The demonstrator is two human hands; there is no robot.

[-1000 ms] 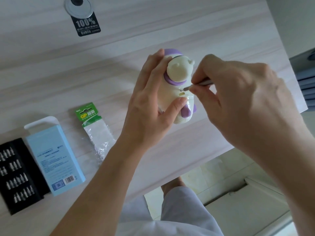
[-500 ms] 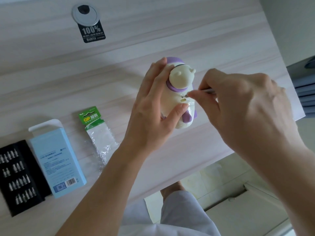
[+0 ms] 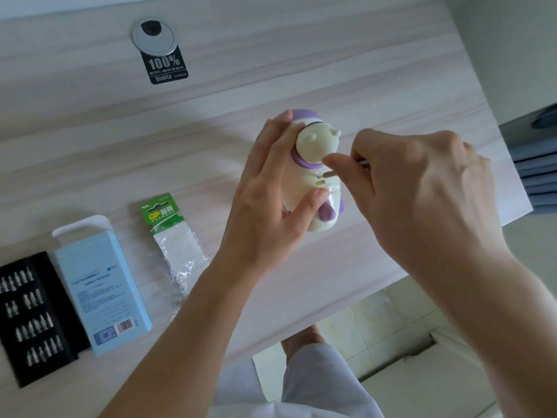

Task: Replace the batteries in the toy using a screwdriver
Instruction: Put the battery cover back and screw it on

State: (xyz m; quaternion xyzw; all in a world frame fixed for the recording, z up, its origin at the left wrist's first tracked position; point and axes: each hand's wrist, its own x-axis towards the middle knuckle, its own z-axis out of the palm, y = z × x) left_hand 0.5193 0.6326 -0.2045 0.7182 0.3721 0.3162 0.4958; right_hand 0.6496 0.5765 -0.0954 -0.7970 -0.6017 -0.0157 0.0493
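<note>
A cream and purple animal toy (image 3: 313,152) stands on the pale wooden table (image 3: 271,86), its back towards me. My left hand (image 3: 271,203) grips the toy from the left, thumb pressed on its lower back. My right hand (image 3: 422,188) pinches a thin metal screwdriver (image 3: 330,174), most of it hidden by my fingers. The screwdriver's tip sits at a small screw on the toy's back, just under the purple collar. A slot shows right below the tip.
A torn green GP battery pack (image 3: 171,236) lies left of my left wrist. Further left are a light blue box (image 3: 102,285) and a black tray of screwdriver bits (image 3: 30,315). A round cable grommet (image 3: 152,36) with a black label sits at the back. The table's front edge runs near my right forearm.
My right fingers have shifted slightly along the screwdriver, with its tip staying at the screw. My left hand keeps the same hold on the toy.
</note>
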